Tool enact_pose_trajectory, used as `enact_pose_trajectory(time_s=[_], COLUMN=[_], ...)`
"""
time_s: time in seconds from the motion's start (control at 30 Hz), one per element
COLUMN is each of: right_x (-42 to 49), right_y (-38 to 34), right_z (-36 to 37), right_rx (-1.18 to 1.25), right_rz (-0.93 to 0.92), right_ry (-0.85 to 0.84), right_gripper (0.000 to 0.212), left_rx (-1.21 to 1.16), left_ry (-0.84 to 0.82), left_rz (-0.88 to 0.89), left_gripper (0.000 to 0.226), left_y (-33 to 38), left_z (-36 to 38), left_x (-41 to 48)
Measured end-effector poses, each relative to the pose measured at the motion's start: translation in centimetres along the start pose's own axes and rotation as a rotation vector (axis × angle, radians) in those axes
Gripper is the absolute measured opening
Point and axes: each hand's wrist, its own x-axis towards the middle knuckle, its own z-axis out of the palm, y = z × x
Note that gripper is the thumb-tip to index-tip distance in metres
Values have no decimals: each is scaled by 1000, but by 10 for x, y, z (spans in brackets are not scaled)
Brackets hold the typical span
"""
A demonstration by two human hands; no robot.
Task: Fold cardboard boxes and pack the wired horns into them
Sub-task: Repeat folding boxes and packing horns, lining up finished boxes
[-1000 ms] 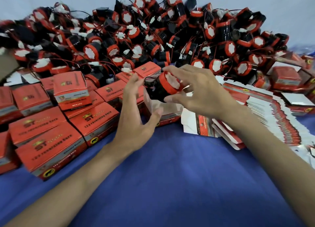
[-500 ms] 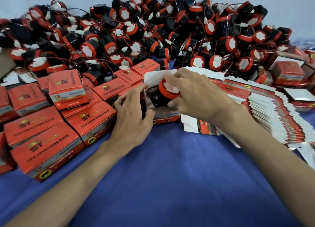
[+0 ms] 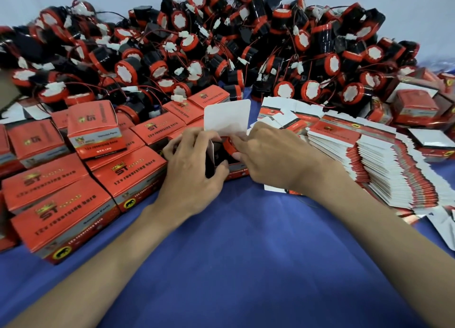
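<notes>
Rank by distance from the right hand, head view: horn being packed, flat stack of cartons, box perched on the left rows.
1. horn: held by the right hand, in the open box.
2. flat stack: just right of that wrist.
3. perched box: far left, beyond the left hand.

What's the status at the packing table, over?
Left hand grips open box. Right hand pinches horn, partly inside, lid flap up. Packed boxes close on left.
</notes>
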Motion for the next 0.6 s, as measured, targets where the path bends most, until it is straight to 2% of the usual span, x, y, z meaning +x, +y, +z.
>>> enact_pose_trajectory(time_s=[0.1,0.2,0.37,0.47,0.6], right_x=[5,5,5,8,10], right_y=[3,1,-13,-14,-13], right_z=[2,5,12,10,9], right_rx=[43,73,120,220,159], right_rz=[-11,38,157,176,174], right_ry=[-52,-14,109,82,77], right_gripper=[28,31,36,41,38], left_rx=[-10,-14,-26,-21,-21], left_ry=[8,44,66,68,61], left_rz=[-3,0,18,27,27], left_gripper=[33,23,24,21,18], left_y=[-1,-1,-2,-3,-3], left_z=[1,1,3,3,2], left_x=[0,1,1,0,-1])
